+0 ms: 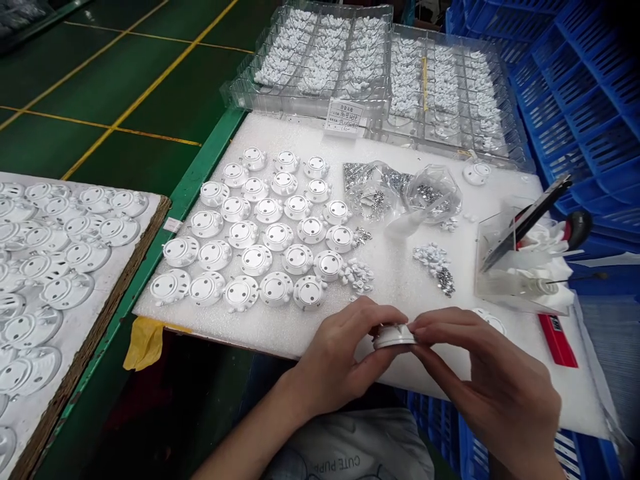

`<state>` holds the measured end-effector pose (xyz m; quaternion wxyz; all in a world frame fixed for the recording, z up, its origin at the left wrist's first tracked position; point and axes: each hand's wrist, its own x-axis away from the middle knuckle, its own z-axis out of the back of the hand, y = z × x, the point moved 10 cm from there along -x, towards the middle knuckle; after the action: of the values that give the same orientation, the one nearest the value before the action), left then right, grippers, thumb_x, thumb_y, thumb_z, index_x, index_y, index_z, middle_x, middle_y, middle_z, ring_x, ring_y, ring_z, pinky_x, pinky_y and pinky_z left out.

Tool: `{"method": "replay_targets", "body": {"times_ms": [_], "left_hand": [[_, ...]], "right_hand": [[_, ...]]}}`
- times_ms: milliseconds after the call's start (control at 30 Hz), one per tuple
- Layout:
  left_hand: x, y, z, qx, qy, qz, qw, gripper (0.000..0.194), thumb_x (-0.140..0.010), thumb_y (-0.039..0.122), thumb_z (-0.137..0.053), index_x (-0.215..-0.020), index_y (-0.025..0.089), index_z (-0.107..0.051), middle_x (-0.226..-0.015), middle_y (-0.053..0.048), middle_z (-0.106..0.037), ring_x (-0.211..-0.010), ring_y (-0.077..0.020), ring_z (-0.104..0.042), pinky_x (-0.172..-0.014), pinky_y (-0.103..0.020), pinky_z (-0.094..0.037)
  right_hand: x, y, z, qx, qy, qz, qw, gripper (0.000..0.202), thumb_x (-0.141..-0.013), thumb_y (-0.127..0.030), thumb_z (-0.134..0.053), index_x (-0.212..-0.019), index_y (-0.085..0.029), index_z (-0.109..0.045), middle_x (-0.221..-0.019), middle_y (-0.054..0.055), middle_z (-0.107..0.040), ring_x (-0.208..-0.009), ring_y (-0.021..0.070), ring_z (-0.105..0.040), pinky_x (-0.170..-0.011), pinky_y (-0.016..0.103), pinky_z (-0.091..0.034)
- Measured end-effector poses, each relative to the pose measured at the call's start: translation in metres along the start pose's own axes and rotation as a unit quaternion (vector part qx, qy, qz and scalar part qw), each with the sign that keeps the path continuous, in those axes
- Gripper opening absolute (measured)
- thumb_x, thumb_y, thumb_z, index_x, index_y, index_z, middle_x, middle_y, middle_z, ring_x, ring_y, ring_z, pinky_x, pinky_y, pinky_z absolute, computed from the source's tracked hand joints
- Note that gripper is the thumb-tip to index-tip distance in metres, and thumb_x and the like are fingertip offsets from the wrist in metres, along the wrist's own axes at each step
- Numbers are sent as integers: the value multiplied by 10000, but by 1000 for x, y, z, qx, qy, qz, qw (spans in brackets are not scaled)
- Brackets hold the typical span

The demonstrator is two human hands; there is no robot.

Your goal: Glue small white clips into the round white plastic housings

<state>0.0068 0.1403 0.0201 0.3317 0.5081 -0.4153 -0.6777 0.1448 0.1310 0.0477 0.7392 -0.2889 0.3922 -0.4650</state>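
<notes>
Between my two hands, just over the front edge of the white foam sheet (310, 330), is a round white disc-shaped part (394, 336). My left hand (345, 350) pinches its left side between thumb and fingers. On its right side, the thumb and fingers of my right hand (480, 363) close on the rim. My fingertips cover much of its top. Rows of similar white round parts (277, 237) with two dark holes lie to the left. Close by are a pile of small white pieces (357, 275) and a small heap of metal bits (445, 282).
Clear plastic bags (433, 193) of small metal pieces lie mid-sheet. A clear box (520, 293) with tools stands right, near a red box (559, 340). Clear trays (325, 53) of white pieces are behind. Blue crates (585, 100) rise at right; another board (115, 260) of discs is left.
</notes>
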Motion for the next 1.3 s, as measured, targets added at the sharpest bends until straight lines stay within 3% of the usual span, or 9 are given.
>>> {"method": "replay_targets", "body": {"times_ms": [300,500,900,1300], "left_hand": [[-1,-4,-4,48,-59,32,997,312,-976,278,-702,-1265,194,-619,-1009,-54,-691,-878,-163,-653,-844,-266,-551],[-1,-5,-5,80,-73,39,993,332,-958,225,-731,-1275,191,-640,-1072,-55,-721,-929,-144,-649,-899,-240,-531],[0,-6,-5,74,-67,46,994,308,-953,268,-740,-1237,190,-652,-1042,-51,-728,-898,-148,-653,-862,-248,-544],[2,-16,-9,116,-91,94,985,420,-860,320,-844,-1236,221,-686,-1002,-39,-722,-880,-161,-683,-847,-275,-554]], "right_hand": [[2,-2,9,13,52,31,998,372,-843,18,-702,-1087,-263,-688,-967,29,-751,-887,200,-732,-729,313,-611],[-1,-8,10,-4,51,63,997,397,-809,74,-698,-1082,-215,-693,-941,32,-745,-868,180,-728,-709,275,-596],[-2,-23,5,62,20,136,989,356,-827,112,-657,-1088,-127,-691,-967,58,-692,-881,131,-679,-740,221,-566],[3,-25,4,68,10,144,987,333,-824,125,-641,-1041,-123,-691,-939,61,-695,-881,147,-678,-728,248,-572]]}}
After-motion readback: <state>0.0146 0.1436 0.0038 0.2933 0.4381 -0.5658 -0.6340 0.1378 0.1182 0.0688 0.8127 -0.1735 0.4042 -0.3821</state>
